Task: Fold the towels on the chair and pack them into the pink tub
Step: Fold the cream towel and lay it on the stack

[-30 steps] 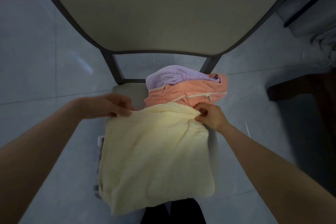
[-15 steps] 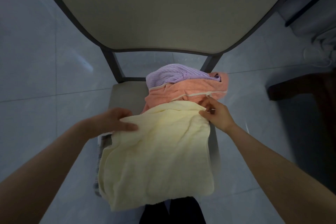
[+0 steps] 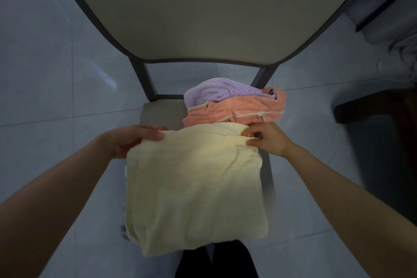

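A pale yellow towel (image 3: 194,189) lies spread over the front of the chair seat (image 3: 161,114) and hangs past its front edge. My left hand (image 3: 133,139) grips the towel's far left corner. My right hand (image 3: 266,139) pinches its far right corner. Behind the yellow towel, at the back right of the seat, an orange towel (image 3: 234,114) lies bunched, with a lilac towel (image 3: 216,92) crumpled on top of it. The pink tub is not in view.
The chair's wide beige backrest (image 3: 203,11) fills the top of the view. Grey floor tiles (image 3: 56,79) surround the chair. A dark wooden furniture piece (image 3: 372,106) stands at the right, pale fabric (image 3: 397,29) behind it. A grey-white item (image 3: 124,228) peeks out under the towel's left edge.
My left hand dipped toward me along the towel's left corner, then came back up to it. The right hand stayed at the far right corner. The towel's far edge is straighter.
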Action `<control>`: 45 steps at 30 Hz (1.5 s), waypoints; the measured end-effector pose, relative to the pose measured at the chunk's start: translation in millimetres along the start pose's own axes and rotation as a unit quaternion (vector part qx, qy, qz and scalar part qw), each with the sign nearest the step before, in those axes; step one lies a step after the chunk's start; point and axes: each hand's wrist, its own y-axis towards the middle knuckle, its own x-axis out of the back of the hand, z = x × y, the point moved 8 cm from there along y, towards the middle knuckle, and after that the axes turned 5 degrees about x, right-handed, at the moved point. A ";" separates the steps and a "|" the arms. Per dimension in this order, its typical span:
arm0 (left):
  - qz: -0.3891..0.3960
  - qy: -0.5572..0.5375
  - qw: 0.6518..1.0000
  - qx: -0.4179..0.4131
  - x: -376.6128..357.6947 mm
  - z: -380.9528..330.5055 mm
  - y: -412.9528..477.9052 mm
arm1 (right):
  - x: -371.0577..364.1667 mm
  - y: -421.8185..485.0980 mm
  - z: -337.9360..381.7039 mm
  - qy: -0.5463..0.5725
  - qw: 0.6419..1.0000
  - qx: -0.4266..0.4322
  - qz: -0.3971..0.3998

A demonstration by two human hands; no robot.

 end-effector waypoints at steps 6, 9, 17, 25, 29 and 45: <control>-0.132 0.213 0.966 -0.062 22.4 -14.2 10.8 | 10.8 0.1 1.5 -0.066 0.997 0.012 -0.023; -0.331 0.310 0.881 -0.134 55.0 -22.7 3.9 | 19.4 -2.7 6.8 -0.024 0.997 0.028 -0.069; -0.285 0.322 0.903 -0.009 77.5 22.2 19.5 | 5.1 15.7 -0.2 0.070 0.983 -0.030 -0.168; -0.268 0.092 0.956 -0.076 95.2 28.5 -3.3 | -10.7 32.0 -3.1 -0.029 0.994 -0.031 -0.104; -0.289 0.030 0.951 -0.103 104.9 27.5 -9.3 | -6.2 33.0 -6.5 -0.041 0.993 -0.019 -0.107; -0.407 0.170 0.840 -0.317 59.3 -49.6 -126.9 | 69.5 -42.5 58.0 0.356 0.934 -0.011 -0.026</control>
